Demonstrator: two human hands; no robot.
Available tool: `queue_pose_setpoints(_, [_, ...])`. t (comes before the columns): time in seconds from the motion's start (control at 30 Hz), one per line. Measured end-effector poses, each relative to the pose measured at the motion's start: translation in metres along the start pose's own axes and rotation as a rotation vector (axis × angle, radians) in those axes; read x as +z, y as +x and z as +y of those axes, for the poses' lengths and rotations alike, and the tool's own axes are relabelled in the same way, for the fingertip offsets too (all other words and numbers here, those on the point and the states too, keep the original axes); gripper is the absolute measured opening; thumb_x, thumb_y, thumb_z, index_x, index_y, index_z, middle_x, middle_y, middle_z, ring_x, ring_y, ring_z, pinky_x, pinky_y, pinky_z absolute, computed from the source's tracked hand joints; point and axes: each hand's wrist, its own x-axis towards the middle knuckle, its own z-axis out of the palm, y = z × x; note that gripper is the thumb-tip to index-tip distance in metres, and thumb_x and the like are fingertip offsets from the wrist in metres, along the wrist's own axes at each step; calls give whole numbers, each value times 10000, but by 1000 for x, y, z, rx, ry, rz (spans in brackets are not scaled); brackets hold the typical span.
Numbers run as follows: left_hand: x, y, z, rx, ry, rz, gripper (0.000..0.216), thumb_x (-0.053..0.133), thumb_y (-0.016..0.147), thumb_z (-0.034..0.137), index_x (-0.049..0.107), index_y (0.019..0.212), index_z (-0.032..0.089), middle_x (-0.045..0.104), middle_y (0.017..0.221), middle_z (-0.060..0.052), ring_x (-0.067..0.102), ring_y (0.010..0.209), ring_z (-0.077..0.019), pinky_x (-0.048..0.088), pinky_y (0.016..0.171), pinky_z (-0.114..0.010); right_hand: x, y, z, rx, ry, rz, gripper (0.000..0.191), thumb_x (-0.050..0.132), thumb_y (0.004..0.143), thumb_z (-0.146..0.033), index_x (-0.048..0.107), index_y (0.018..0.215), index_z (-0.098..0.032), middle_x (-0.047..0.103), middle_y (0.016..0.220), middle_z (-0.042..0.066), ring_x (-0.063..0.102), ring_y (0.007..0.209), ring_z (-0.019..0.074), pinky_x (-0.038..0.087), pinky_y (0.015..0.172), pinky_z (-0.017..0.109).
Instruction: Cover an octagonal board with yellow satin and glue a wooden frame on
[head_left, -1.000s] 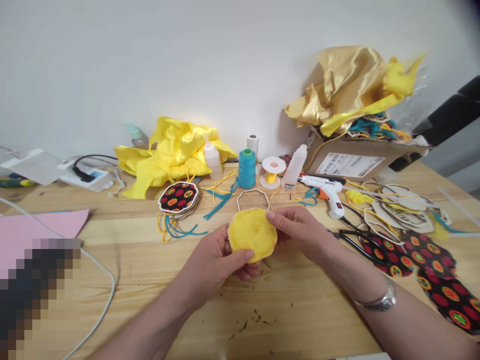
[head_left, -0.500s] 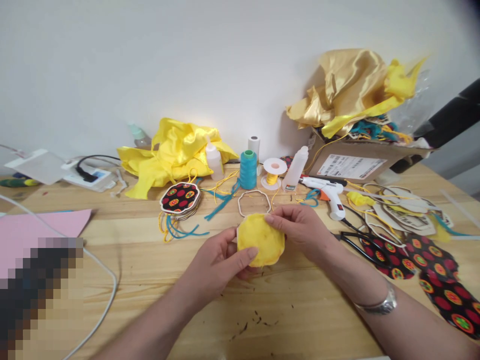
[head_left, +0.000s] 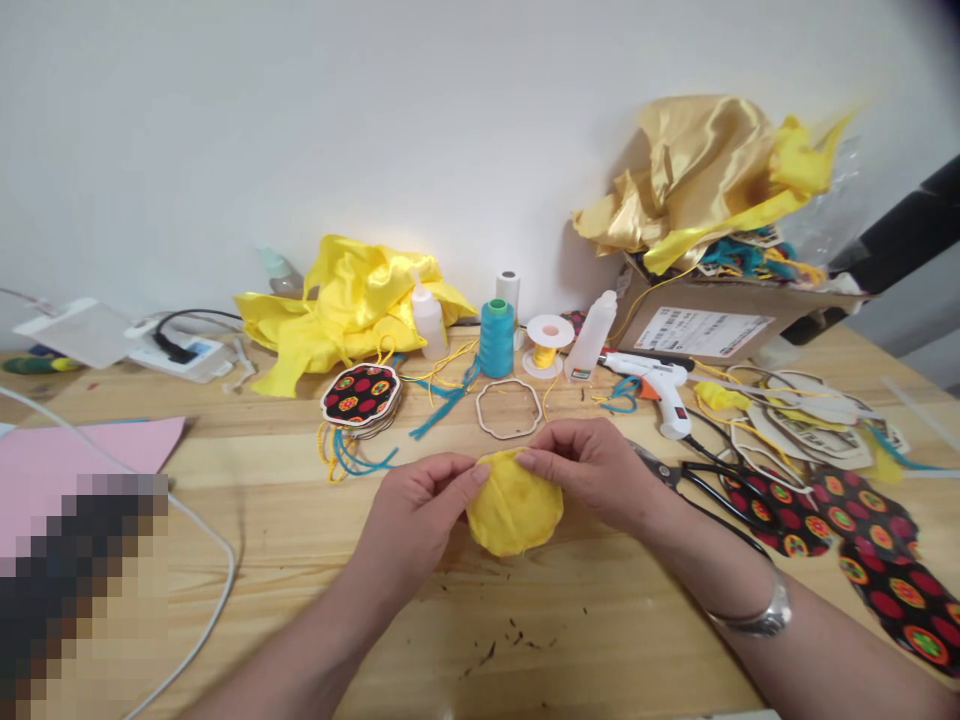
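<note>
Between my hands is a rounded yellow fabric piece [head_left: 517,510], slightly creased, with an uneven edge. My left hand [head_left: 424,510] pinches its upper left edge between thumb and fingers. At its upper right edge, my right hand [head_left: 592,465] pinches it too, with the thumb on the yellow face. The side turned away from me is hidden. Just beyond the piece lies a thin pale frame [head_left: 480,410] with a scalloped outline. A patterned black and red medallion [head_left: 361,394] with yellow and blue cords rests farther left.
Behind stand a blue thread cone [head_left: 496,340], a yellow ribbon spool [head_left: 547,345] and a squeeze bottle [head_left: 592,338]. A white glue gun [head_left: 660,390], scissors [head_left: 675,472] and patterned fabric pieces [head_left: 900,590] lie right. Yellow satin [head_left: 352,300] is heaped at back left; a cardboard box [head_left: 690,325] stands back right.
My left thumb and fingers have shifted from the lower left of the yellow fabric to its upper left edge. The piece has dropped slightly towards me and shows a crease.
</note>
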Motion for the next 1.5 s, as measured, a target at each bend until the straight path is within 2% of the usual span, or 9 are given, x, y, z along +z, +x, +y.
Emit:
queue_pose_setpoints(0.4, [-1, -1, 0, 13, 33, -20, 214, 638, 773, 359, 748, 795, 176, 692, 673, 6, 601, 683, -161, 464, 645, -234, -1, 0, -2, 35, 29, -20, 279, 655, 722, -410, 653, 694, -132, 611, 644, 21, 507, 564, 105, 408, 516, 224])
queue_pose_setpoints(0.57, [0, -1, 1, 19, 67, -37, 216, 630, 770, 353, 746, 777, 171, 699, 672, 0, 596, 662, -159, 468, 623, -230, -5, -1, -4, 1, -7, -56, 385, 551, 811, -489, 665, 722, -132, 577, 613, 6, 484, 555, 99, 368, 503, 219])
queue_pose_setpoints(0.73, [2, -2, -1, 58, 149, -132, 230, 592, 789, 353, 730, 757, 172, 685, 672, 0, 591, 668, -159, 468, 617, -229, -2, -3, -4, -120, -43, -91, 255, 630, 782, -391, 698, 810, -147, 651, 712, 20, 533, 632, 116, 411, 559, 218])
queue_pose_setpoints(0.87, [3, -5, -4, 73, 197, -196, 286, 553, 817, 377, 688, 687, 161, 651, 636, -1, 583, 673, -161, 461, 624, -231, 2, -5, -3, -157, -176, -108, 208, 620, 793, -321, 691, 722, -138, 614, 626, 7, 481, 569, 94, 365, 508, 200])
queue_pose_setpoints(1.03, [4, -7, -4, 54, 203, -199, 291, 547, 821, 379, 674, 689, 153, 660, 676, -13, 561, 641, -149, 448, 595, -226, 3, -7, -3, -148, -259, -83, 200, 598, 797, -284, 671, 685, -136, 587, 594, -4, 452, 549, 85, 337, 489, 193])
queue_pose_setpoints(1.2, [4, -4, -3, 13, 83, -228, 273, 553, 820, 393, 693, 784, 161, 662, 709, -9, 571, 694, -158, 457, 636, -232, 2, -6, -5, -93, -243, -73, 215, 583, 792, -296, 668, 682, -132, 561, 568, -12, 424, 522, 79, 316, 461, 191])
queue_pose_setpoints(1.37, [2, -1, -6, -13, 1, -181, 356, 497, 856, 441, 659, 711, 159, 626, 641, 4, 556, 640, -143, 463, 645, -248, 0, -3, -4, -21, -155, -16, 214, 585, 774, -311, 661, 693, -128, 586, 594, 2, 458, 534, 89, 352, 470, 196])
queue_pose_setpoints(1.5, [3, -2, -4, -41, -10, -176, 279, 601, 790, 425, 686, 755, 161, 681, 678, -6, 602, 657, -149, 480, 623, -234, 0, -2, -5, -10, -136, -8, 224, 582, 767, -316, 657, 682, -122, 577, 584, 5, 451, 525, 88, 346, 462, 199])
